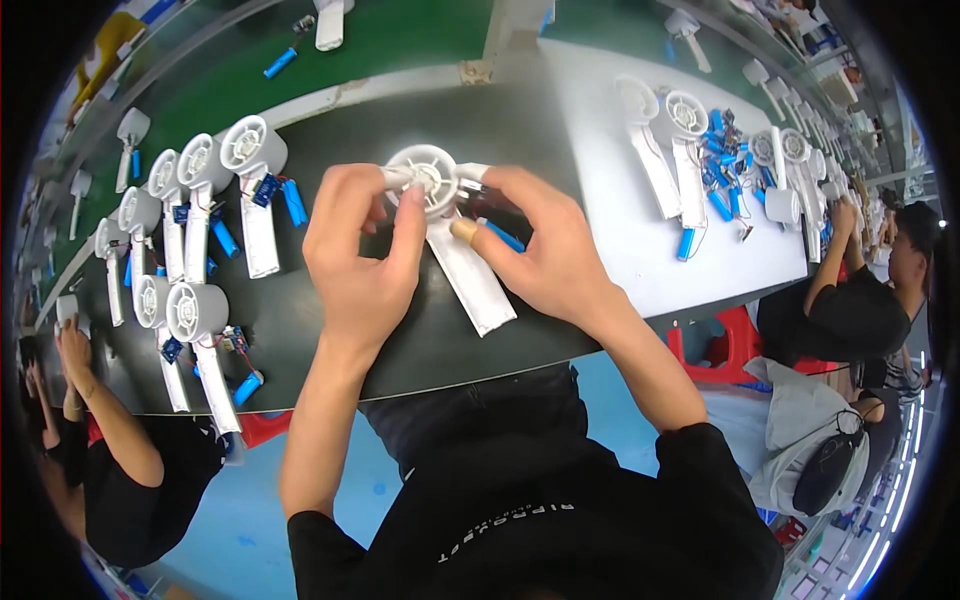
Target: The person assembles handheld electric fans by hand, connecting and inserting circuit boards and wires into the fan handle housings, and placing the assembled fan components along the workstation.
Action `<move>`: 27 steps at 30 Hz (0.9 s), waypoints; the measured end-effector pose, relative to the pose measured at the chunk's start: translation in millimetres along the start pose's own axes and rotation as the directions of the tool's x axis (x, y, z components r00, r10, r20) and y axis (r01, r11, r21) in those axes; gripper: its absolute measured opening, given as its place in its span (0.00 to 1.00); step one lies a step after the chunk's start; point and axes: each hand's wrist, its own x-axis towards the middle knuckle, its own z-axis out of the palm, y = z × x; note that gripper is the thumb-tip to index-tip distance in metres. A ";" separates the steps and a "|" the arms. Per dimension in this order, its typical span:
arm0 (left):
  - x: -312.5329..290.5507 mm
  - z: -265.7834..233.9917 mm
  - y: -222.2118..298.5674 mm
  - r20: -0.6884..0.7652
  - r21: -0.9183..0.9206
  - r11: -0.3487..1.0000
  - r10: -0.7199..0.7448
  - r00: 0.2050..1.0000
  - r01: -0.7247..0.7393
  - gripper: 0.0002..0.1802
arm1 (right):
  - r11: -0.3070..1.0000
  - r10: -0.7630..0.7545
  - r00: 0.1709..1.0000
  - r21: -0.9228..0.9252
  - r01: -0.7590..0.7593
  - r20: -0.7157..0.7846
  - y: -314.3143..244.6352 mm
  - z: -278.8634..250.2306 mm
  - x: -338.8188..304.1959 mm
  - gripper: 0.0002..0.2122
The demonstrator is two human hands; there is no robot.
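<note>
Plainly, my left hand (360, 230) grips the fan head (430, 178), index at the rim, thumb over the grille. My right hand (545, 240) grips the opposite side, thumb by the neck; whether it also pinches a small part, I cannot tell. Handle (472, 285) slants toward me above the dark table (360, 120). A blue cell (505, 236) sits just past my right thumb. Advised: steady rim, light thumb pressure, wiring unpinched. Farther out: finished-looking fans (202, 162) left; white surface (625, 250) right, bearing more.
</note>
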 end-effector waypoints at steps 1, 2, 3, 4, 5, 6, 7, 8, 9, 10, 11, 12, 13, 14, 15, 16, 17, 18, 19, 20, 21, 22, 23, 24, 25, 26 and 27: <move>1.4 -1.5 -0.3 -0.006 0.010 1.000 -0.023 1.000 0.023 0.13 | 0.986 0.169 0.982 -0.009 -0.168 0.088 -3.3 -3.4 -1.0 0.19; 2.5 -2.7 -1.0 -0.011 0.019 0.999 -0.045 0.999 0.045 0.16 | 0.943 0.332 0.928 -0.034 -0.331 0.171 -4.3 -5.3 -1.4 0.23; 1.7 -3.6 -3.3 0.063 0.007 0.993 -0.121 0.991 0.121 0.22 | 0.960 0.279 0.948 -0.071 -0.271 0.152 4.0 -2.9 -4.6 0.27; -0.6 -4.3 -5.3 0.126 -0.037 0.982 -0.180 0.976 0.186 0.27 | 0.964 0.263 0.953 -0.075 -0.255 0.148 -1.0 -5.2 -2.4 0.27; -2.0 -4.2 -5.4 0.153 -0.061 0.970 -0.223 0.963 0.234 0.28 | 0.908 0.409 0.884 -0.001 -0.420 0.225 -6.5 -7.6 -0.2 0.26; -2.3 -5.0 -4.2 0.183 -0.083 0.956 -0.263 0.947 0.282 0.30 | 0.816 0.533 0.787 0.057 -0.575 0.311 -11.1 -8.7 1.8 0.26; -1.1 -5.9 -1.9 0.213 -0.072 0.955 -0.266 0.940 0.286 0.32 | 0.828 0.492 0.814 0.125 -0.547 0.307 -4.5 -6.0 -1.0 0.25; -1.3 -5.1 -2.8 0.216 -0.059 0.960 -0.254 0.943 0.272 0.31 | 0.770 0.522 0.782 0.207 -0.603 0.340 -1.1 -5.3 -2.8 0.25; -1.6 -4.4 -3.2 0.219 -0.047 0.965 -0.243 0.945 0.259 0.31 | 0.702 0.545 0.749 0.284 -0.654 0.377 -0.2 -4.3 -3.6 0.24; -1.5 -5.9 -1.0 0.227 -0.033 0.966 -0.241 0.944 0.255 0.31 | 0.711 0.544 0.761 0.286 -0.642 0.355 -3.0 -1.9 -2.9 0.22; -1.6 -7.0 -0.3 0.225 -0.038 0.968 -0.234 0.946 0.248 0.31 | 0.716 0.542 0.765 0.285 -0.637 0.349 -6.0 -3.5 -1.9 0.22; -1.8 -8.4 -0.2 0.219 -0.019 0.969 -0.236 0.947 0.246 0.30 | 0.677 0.577 0.725 0.276 -0.682 0.377 -9.7 -6.0 -0.6 0.21; -1.4 -11.4 -0.6 0.206 0.006 0.970 -0.240 0.949 0.245 0.29 | 0.638 0.603 0.684 0.265 -0.723 0.411 -12.2 -6.8 2.0 0.20; -2.5 -13.0 0.4 0.218 0.006 0.965 -0.257 0.942 0.262 0.29 | 0.635 0.609 0.679 0.260 -0.727 0.411 -14.6 -8.1 -0.1 0.18; -4.3 -11.6 -3.7 0.216 -0.023 0.959 -0.271 0.938 0.282 0.29 | 0.641 0.600 0.683 0.260 -0.722 0.416 -15.9 -8.6 -2.1 0.18; -6.3 -10.8 -5.0 0.219 -0.052 0.951 -0.288 0.932 0.306 0.30 | 0.656 0.611 0.701 0.260 -0.709 0.368 -17.2 -9.0 -6.3 0.17; -5.9 -10.5 -5.1 0.215 -0.089 0.949 -0.279 0.936 0.303 0.29 | 0.670 0.620 0.717 0.260 -0.696 0.319 -17.3 -9.4 -10.4 0.17; -5.6 -11.6 -4.4 0.211 -0.085 0.948 -0.282 0.936 0.305 0.29 | 0.742 0.595 0.761 0.188 -0.643 0.259 -11.9 -8.7 -16.0 0.14; -4.5 -9.6 -3.8 0.171 -0.017 0.978 -0.203 0.964 0.209 0.28 | 0.741 0.597 0.761 0.187 -0.645 0.256 -14.0 -10.2 -15.6 0.14; -2.8 -8.5 -1.2 0.137 0.054 0.992 -0.117 0.984 0.111 0.27 | 0.675 0.631 0.712 0.233 -0.700 0.309 -18.7 -12.2 -13.9 0.12; -4.7 -13.1 5.6 0.102 0.125 0.990 -0.075 0.992 0.062 0.25 | 0.602 0.658 0.660 0.275 -0.750 0.362 -24.2 -14.3 -11.7 0.11; -7.4 -13.8 13.1 0.051 0.173 0.983 -0.062 0.997 0.053 0.23 | 0.559 0.648 0.655 0.341 -0.756 0.389 -29.6 -16.4 -8.1 0.10; -12.3 -13.9 19.3 0.005 0.147 0.987 -0.073 0.997 0.072 0.20 | 0.519 0.646 0.629 0.356 -0.777 0.432 -27.8 -18.4 -4.4 0.11; -17.7 -15.2 31.6 0.008 0.139 0.980 -0.147 0.989 0.144 0.18 | 0.479 0.641 0.604 0.369 -0.797 0.473 -25.5 -20.6 -0.6 0.11; -22.7 -16.3 38.1 0.042 0.120 0.981 -0.159 0.986 0.153 0.18 | 0.404 0.658 0.556 0.385 -0.830 0.508 -23.8 -20.6 2.7 0.11; -27.1 -17.7 45.4 0.109 0.072 0.975 -0.217 0.970 0.210 0.19 | 0.330 0.643 0.528 0.421 -0.845 0.555 -23.2 -21.7 5.2 0.10; -31.5 -17.4 51.2 0.180 0.029 0.963 -0.269 0.946 0.268 0.20 | 0.253 0.622 0.503 0.453 -0.855 0.600 -23.0 -22.7 6.3 0.10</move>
